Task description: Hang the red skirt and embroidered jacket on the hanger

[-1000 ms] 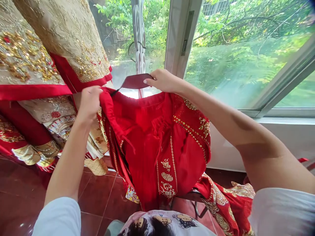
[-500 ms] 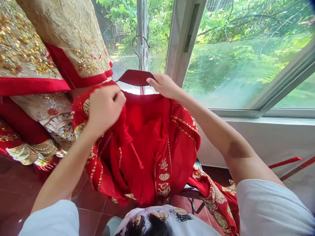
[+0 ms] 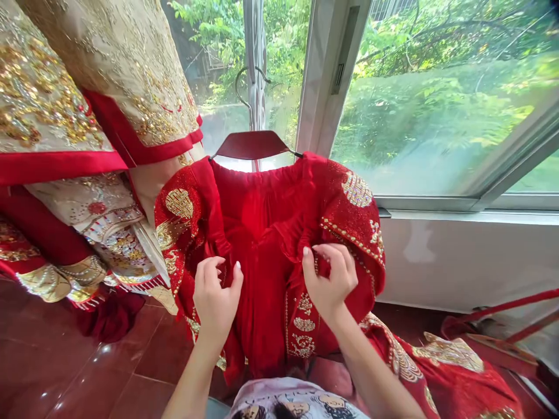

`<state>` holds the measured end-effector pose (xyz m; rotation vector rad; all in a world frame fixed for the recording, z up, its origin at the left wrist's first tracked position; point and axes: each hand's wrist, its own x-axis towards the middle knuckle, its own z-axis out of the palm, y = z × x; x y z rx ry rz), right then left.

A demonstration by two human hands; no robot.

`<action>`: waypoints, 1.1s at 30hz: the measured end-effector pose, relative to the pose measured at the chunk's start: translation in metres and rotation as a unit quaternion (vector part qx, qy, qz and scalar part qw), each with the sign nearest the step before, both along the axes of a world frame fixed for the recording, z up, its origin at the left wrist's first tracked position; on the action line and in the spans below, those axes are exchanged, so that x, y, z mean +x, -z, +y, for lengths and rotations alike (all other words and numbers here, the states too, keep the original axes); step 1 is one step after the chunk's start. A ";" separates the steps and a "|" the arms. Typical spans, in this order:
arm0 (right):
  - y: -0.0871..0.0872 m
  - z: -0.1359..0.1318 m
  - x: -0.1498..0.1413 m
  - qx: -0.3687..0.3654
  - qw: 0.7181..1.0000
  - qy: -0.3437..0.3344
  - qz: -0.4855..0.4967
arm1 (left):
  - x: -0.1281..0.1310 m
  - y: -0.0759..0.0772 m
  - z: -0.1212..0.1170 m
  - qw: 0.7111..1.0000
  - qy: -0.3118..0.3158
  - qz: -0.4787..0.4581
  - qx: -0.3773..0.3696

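Observation:
A red garment (image 3: 266,233) with gold embroidery hangs on a dark red hanger (image 3: 254,144) in front of the window. My left hand (image 3: 216,299) is at the garment's front, left of the middle, fingers curled and pinching the red cloth. My right hand (image 3: 328,278) is level with it to the right, fingers closed on the embroidered front edge. The garment's lower part trails down to the right over the floor.
Beige and red embroidered garments (image 3: 65,116) hang at the left. A window frame (image 3: 458,203) and a white wall lie behind. Red tiled floor (image 3: 65,372) is below. More red embroidered cloth (image 3: 441,366) lies at the lower right.
Both hands came down from the hanger and collar to the garment's front. The garment now hangs spread on the hanger, both shoulders on it.

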<state>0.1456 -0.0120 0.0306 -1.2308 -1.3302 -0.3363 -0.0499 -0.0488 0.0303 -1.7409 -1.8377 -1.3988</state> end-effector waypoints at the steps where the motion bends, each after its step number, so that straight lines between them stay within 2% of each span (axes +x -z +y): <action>1: 0.014 -0.005 0.000 -0.023 0.999 -0.002 0.025 | -0.001 0.006 0.007 0.999 -0.032 -0.016 -0.012; 4: 0.034 -0.003 0.002 -0.077 0.996 -0.018 0.050 | -0.003 0.015 0.036 0.994 -0.101 -0.009 -0.048; 8: 0.033 0.014 0.005 -0.072 0.997 -0.022 0.025 | -0.008 0.022 0.062 0.992 -0.097 -0.006 -0.085; 10: 0.030 0.018 0.008 -0.093 0.994 -0.042 0.047 | -0.010 0.026 0.062 0.993 -0.085 -0.017 -0.081; 12: 0.027 0.018 0.011 -0.109 0.985 -0.070 0.113 | -0.011 0.029 0.057 0.995 -0.081 -0.031 -0.059; 15: 0.023 0.018 0.014 -0.090 0.964 -0.106 0.224 | -0.009 0.032 0.053 0.994 -0.097 -0.043 -0.037; 17: 0.022 0.019 0.014 -0.072 0.952 -0.124 0.269 | -0.009 0.030 0.059 0.990 -0.131 -0.027 -0.040; 20: 0.022 0.024 0.013 -0.073 0.941 -0.147 0.295 | -0.011 0.019 0.077 0.983 -0.175 0.013 -0.054; 23: 0.026 0.026 0.015 -0.081 0.940 -0.142 0.299 | -0.016 0.004 0.087 0.978 -0.184 0.052 -0.085; 26: 0.029 0.023 0.018 -0.052 0.953 -0.113 0.276 | -0.018 -0.007 0.076 0.986 -0.136 0.058 -0.075; 29: 0.028 0.012 0.019 -0.004 0.978 -0.055 0.203 | -0.017 -0.021 0.048 1.000 -0.007 -0.012 -0.003; 31: 0.021 0.000 0.018 0.029 0.991 -0.002 0.128 | -0.019 -0.035 0.023 0.996 0.061 -0.048 0.044; 33: 0.007 -0.013 0.019 0.061 0.995 0.032 0.068 | -0.024 -0.051 -0.001 0.992 0.084 -0.061 0.076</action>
